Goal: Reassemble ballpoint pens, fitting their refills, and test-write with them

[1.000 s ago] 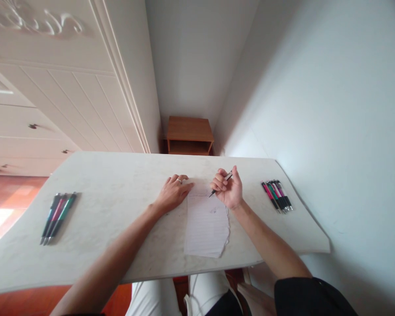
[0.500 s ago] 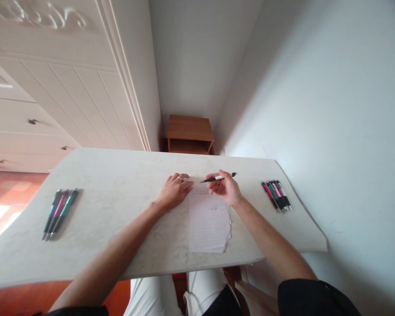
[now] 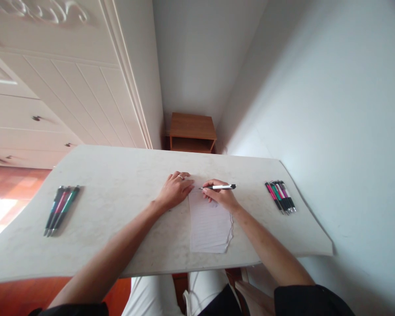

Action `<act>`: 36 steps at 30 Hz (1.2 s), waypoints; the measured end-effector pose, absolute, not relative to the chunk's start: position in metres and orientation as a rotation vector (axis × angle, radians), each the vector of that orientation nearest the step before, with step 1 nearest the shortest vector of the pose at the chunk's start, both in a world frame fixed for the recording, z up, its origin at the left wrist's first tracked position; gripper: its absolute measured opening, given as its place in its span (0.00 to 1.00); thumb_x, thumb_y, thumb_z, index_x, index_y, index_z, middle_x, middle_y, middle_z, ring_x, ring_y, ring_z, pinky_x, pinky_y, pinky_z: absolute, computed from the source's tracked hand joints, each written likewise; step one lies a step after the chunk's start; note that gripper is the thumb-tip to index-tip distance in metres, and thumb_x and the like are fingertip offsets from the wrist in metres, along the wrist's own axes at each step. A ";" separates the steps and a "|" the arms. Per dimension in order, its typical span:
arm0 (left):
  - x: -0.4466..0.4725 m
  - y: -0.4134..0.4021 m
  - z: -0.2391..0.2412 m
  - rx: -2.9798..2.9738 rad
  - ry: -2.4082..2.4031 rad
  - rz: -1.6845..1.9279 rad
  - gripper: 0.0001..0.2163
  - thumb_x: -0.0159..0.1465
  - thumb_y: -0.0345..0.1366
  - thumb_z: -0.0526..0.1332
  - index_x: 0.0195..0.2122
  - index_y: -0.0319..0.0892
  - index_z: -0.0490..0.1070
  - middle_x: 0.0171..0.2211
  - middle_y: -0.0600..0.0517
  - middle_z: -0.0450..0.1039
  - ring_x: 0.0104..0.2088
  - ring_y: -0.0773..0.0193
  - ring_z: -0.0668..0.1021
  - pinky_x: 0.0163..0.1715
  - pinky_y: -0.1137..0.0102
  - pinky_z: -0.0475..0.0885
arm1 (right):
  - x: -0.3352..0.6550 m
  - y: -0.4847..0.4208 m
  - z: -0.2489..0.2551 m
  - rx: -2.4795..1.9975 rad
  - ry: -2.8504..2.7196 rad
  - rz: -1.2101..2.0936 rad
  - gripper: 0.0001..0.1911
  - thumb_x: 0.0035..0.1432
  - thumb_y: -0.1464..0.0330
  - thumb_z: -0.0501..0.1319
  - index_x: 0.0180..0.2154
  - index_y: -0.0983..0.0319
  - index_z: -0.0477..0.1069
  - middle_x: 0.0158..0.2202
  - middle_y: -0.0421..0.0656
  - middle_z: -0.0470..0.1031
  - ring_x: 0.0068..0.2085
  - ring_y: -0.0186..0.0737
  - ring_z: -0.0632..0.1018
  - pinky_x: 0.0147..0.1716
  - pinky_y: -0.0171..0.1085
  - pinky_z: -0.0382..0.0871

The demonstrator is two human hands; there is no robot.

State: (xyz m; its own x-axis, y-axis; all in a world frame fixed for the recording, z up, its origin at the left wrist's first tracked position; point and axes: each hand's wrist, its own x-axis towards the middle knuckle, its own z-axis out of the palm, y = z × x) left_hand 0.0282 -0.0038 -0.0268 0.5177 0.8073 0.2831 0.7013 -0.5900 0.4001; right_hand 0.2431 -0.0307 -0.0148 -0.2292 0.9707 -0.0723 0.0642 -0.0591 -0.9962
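Note:
My right hand (image 3: 220, 194) is closed round a white and black pen (image 3: 221, 187), its tip pointing left over the upper part of a lined paper sheet (image 3: 209, 228). Whether the tip touches the paper I cannot tell. The sheet has a torn right edge, and other sheets seem to lie under it. My left hand (image 3: 176, 188), with a ring on one finger, lies flat with its fingertips at the paper's top left edge. It holds nothing.
Several coloured pens (image 3: 280, 196) lie side by side on the right of the white table (image 3: 118, 175). Three more pens (image 3: 61, 210) lie on the left. Beyond the table stand a small wooden cabinet (image 3: 193, 126) and a pale wardrobe (image 3: 69, 83). A wall (image 3: 342, 131) runs along the right.
My right hand has lowered toward the paper, and the pen has turned from a raised slant to nearly level in view. My left hand has stayed in place. The view has shifted slightly.

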 end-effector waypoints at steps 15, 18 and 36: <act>0.026 -0.004 -0.029 2.515 1.244 0.654 0.14 0.67 0.43 0.57 0.49 0.48 0.75 0.54 0.46 0.70 0.50 0.53 0.70 0.51 0.56 0.67 | 0.241 -0.037 -0.024 -1.257 -1.707 1.112 0.06 0.56 0.64 0.63 0.33 0.59 0.75 0.21 0.38 0.74 0.21 0.33 0.72 0.19 0.31 0.65; 0.026 -0.004 -0.030 2.529 1.248 0.651 0.14 0.67 0.43 0.57 0.49 0.48 0.75 0.54 0.46 0.70 0.49 0.53 0.70 0.50 0.57 0.67 | 0.241 -0.038 -0.023 -1.266 -1.697 1.092 0.06 0.57 0.64 0.63 0.33 0.59 0.76 0.21 0.38 0.74 0.19 0.32 0.71 0.17 0.31 0.64; 0.026 -0.004 -0.028 2.528 1.255 0.646 0.14 0.67 0.43 0.57 0.49 0.47 0.75 0.53 0.46 0.70 0.49 0.53 0.70 0.50 0.57 0.67 | 0.240 -0.038 -0.024 -1.342 -1.685 1.196 0.07 0.56 0.63 0.62 0.33 0.61 0.75 0.21 0.37 0.73 0.18 0.30 0.70 0.15 0.27 0.65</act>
State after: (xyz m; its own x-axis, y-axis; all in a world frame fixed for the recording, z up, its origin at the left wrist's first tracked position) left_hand 0.0261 -0.0036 -0.0281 0.5319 0.7998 0.2783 0.6911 -0.5999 0.4031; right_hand 0.2401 -0.0379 -0.0242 -0.2512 0.9670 -0.0417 0.3586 0.0529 -0.9320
